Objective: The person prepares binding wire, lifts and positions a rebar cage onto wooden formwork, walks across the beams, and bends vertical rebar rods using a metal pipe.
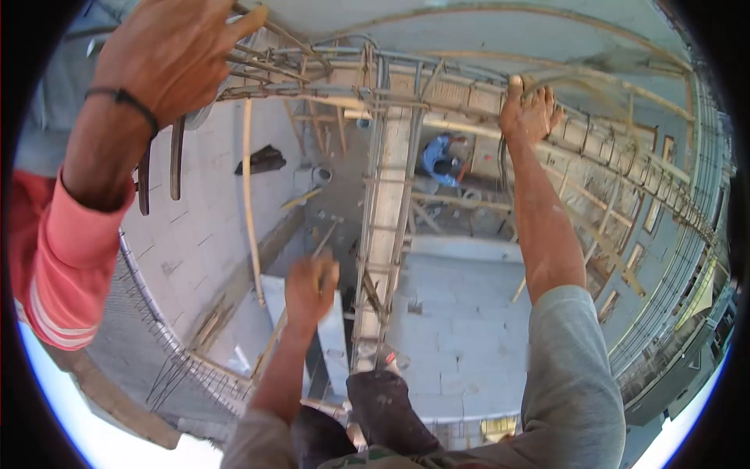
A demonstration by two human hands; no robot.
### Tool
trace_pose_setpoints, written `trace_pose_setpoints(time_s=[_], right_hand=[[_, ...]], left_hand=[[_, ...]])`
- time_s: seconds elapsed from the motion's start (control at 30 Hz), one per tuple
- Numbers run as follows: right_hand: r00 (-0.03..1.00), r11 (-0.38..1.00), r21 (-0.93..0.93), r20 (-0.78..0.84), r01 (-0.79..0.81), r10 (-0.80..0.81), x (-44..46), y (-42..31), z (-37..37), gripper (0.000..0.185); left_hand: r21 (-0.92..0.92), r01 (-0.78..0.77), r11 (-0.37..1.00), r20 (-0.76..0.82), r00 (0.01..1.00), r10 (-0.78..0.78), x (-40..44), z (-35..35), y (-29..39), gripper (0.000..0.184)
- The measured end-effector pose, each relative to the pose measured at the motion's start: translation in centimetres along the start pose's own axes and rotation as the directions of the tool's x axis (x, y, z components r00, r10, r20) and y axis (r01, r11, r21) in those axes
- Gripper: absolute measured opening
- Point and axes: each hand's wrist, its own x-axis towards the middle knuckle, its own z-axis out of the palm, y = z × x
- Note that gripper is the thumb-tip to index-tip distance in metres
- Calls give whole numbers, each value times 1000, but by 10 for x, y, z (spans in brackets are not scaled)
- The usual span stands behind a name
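Note:
My left hand (311, 288) is raised in front of me with its fingers curled, smeared by motion. A thin stick-like thing (326, 236) shows just above it; I cannot tell whether the hand holds it. My right arm is stretched forward, and its hand (531, 116) rests with fingers spread on the steel-rebar-lined beam (484, 98). A dark cable (506, 168) hangs beside that wrist. Between my arms, another beam with rebar along its sides (388, 203) runs toward my knees.
A co-worker's hand (168, 55) with a red sleeve (66, 258) reaches in at upper left, near rebar. Far below, a person in blue (445, 160) is on the ground. A block wall (187, 227) stands left; wooden poles (250, 195) lean there. Rebar rods (672, 258) line the right.

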Motion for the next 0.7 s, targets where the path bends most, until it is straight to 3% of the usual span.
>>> trace_pose_setpoints(time_s=[0.03,0.07,0.1,0.13,0.17,0.2,0.23,0.27,0.3,0.37,0.5,0.6,0.63,0.67,0.7], right_hand=[[1000,1000,6,8,12,-12,0,3,3,49],[1000,1000,11,10,21,-21,2,8,8,50],[999,999,26,-29,36,-35,4,12,12,51],[997,998,40,-53,55,-53,2,16,16,52],[993,994,60,-91,86,-81,1,17,19,53],[991,993,52,-89,104,-99,2,17,23,53],[989,992,42,-90,123,-119,2,18,24,53],[986,990,26,-95,142,-139,5,20,23,53],[983,986,-96,-112,133,-144,3,4,5,48],[998,994,-82,-12,66,-68,3,5,6,52],[995,989,-142,93,30,-17,0,7,6,52],[993,991,-132,122,13,3,0,10,14,52],[988,996,-89,151,7,6,2,3,6,53],[983,999,-54,186,2,9,3,4,3,53],[989,991,47,-86,121,-117,4,9,13,52]], left_hand=[[-28,-23,999,-148,989,19,60,-20,18,28],[1,-143,990,-268,953,138,115,-28,27,31],[-5,-125,992,-272,955,119,170,-37,42,35],[177,-208,962,-434,861,266,213,-19,33,41],[179,-174,968,-460,855,239,252,-13,35,47],[183,-100,978,-461,870,175,283,8,20,64],[254,-60,965,-412,896,164,303,30,7,51],[322,-28,946,-364,919,151,315,49,-1,40],[231,-44,972,-354,927,126,318,56,-3,43],[50,-60,997,-311,948,72,315,62,-12,51],[277,-78,958,-356,917,177,318,73,-24,54],[-4,28,1000,-249,968,-28,311,61,-11,61],[248,-54,967,-357,923,144,308,47,7,81],[216,-57,975,-359,924,133,309,40,15,78],[182,-54,982,-352,929,116,305,35,22,76]])
